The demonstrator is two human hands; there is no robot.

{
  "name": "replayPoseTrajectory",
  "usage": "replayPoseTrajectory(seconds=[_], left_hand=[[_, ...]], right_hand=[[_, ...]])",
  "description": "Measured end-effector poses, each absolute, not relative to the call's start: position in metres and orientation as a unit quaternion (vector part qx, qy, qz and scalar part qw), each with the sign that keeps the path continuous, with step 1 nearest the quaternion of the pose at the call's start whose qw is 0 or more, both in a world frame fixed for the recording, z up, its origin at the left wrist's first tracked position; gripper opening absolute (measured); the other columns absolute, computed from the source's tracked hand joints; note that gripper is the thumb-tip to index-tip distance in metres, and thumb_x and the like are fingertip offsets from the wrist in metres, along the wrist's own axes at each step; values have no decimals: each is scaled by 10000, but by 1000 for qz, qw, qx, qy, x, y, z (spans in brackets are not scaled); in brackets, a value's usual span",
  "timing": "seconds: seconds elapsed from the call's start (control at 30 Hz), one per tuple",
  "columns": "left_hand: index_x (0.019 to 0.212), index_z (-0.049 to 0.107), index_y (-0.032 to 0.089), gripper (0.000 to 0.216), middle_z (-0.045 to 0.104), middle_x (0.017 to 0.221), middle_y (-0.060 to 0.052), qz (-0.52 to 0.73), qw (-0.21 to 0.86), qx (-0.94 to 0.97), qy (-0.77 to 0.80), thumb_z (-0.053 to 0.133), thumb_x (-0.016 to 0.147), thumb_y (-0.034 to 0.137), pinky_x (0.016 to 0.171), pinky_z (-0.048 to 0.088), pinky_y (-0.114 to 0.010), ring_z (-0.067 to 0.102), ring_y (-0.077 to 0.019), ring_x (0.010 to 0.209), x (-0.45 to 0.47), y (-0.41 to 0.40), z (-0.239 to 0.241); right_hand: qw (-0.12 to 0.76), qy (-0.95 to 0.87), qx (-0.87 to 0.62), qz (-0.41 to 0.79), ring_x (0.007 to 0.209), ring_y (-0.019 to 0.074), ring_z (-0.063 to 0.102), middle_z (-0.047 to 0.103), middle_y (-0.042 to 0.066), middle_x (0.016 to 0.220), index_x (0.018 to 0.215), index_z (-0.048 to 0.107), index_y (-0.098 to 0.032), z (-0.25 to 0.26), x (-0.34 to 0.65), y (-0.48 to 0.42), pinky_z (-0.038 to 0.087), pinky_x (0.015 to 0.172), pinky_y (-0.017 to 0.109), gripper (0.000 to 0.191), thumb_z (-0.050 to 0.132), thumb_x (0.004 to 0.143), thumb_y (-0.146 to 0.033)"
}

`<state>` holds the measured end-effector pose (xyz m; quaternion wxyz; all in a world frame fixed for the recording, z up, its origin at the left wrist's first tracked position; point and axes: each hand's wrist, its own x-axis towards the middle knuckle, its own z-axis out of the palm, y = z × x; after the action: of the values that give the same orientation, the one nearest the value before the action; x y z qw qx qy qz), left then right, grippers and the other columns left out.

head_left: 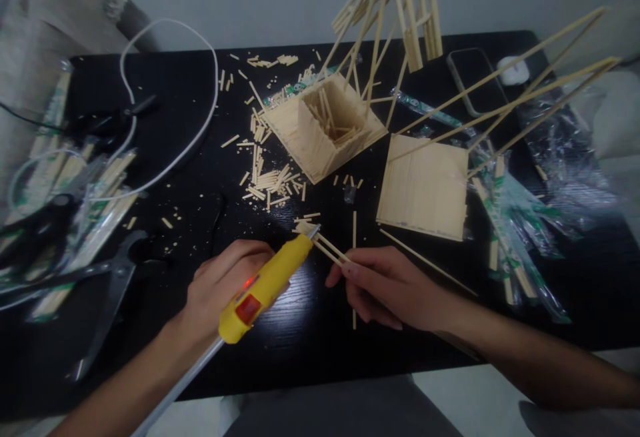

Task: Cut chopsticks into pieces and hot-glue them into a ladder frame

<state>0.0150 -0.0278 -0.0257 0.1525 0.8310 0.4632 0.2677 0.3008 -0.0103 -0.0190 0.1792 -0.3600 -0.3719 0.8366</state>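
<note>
My left hand (233,277) is closed around a yellow hot glue gun (270,283) with a red switch and a glowing red light. A glue stick (185,377) runs out of its rear end. The gun's metal nozzle touches or hovers just by the thin wooden sticks (330,247) pinched in my right hand (377,283). Whether nozzle and wood meet, I cannot tell. Under my right hand a single stick (355,227) lies on the black table (300,350). Another loose stick (430,263) lies beyond my right wrist.
A square box on a flat base (280,123) holds short sticks, with a tall stick frame (385,23) behind. Right of it stands a flat panel (425,187) with long sticks. Cut pieces (273,183), pliers (113,277), scissors (60,207), wrapped sticks (515,243) and a phone (477,80) lie around.
</note>
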Motion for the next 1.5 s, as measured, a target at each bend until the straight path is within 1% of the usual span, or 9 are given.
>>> replayPoseTrajectory(seconds=[0.1,0.2,0.37,0.5,0.63,0.77,0.97,1.3,1.5], left_hand=[[1066,706,220,161,750,1042,-46,270,125,800,521,680,962,340,737,590,-264,739,-176,884,10,-28,-28],[1029,704,227,137,739,1026,-30,323,103,780,526,672,957,338,789,586,-286,723,-182,917,5,-25,-30],[1016,687,225,137,705,897,-9,388,153,729,543,625,990,344,777,569,-308,692,-178,899,8,-22,-26],[1008,685,217,177,727,980,-41,361,173,749,528,648,978,388,780,584,-323,712,-201,913,10,-25,-25],[1088,688,214,203,732,1044,-60,314,207,802,464,704,958,368,734,592,-295,730,-195,868,14,-28,-24],[1097,685,199,211,722,1017,-78,319,224,801,454,710,957,354,654,580,-283,727,-186,830,17,-29,-24],[1076,686,189,183,735,981,-92,324,221,812,432,718,917,274,651,606,-314,740,-207,808,14,-23,-20],[1062,671,209,157,727,974,-63,339,223,803,437,706,922,271,689,603,-308,730,-193,838,14,-23,-24],[1066,683,206,165,730,963,-65,326,234,800,446,705,930,298,629,596,-290,728,-183,794,16,-24,-24]], right_hand=[[181,-372,-362,836,350,28,403,601,-59,605,1038,688,-144,-18,301,-10,282,308,119,354,529,1088,-456],[191,-368,-362,835,346,24,399,603,-60,609,1038,692,-145,-18,302,-9,284,307,114,351,527,1091,-450],[196,-361,-373,832,342,27,406,604,-58,608,1080,704,-146,-19,302,-9,281,301,114,353,532,1088,-454],[202,-359,-377,830,335,30,402,604,-59,603,1086,708,-150,-21,301,-10,280,294,118,368,530,1083,-473],[200,-350,-379,833,331,35,402,604,-63,594,1068,704,-153,-21,300,-9,290,293,122,362,528,1081,-469],[207,-311,-367,852,325,48,399,602,-59,561,1037,710,-148,-19,301,-6,287,278,130,358,536,1073,-459],[226,-265,-386,855,302,40,343,584,-56,536,987,728,-140,-16,300,-3,245,270,132,360,565,1055,-453],[213,-298,-424,828,344,48,379,582,-48,582,1066,750,-145,-18,299,-4,231,294,143,402,553,1045,-495],[211,-312,-395,838,348,47,383,607,-49,597,1085,736,-154,-23,299,-7,241,282,140,387,540,1063,-486]])
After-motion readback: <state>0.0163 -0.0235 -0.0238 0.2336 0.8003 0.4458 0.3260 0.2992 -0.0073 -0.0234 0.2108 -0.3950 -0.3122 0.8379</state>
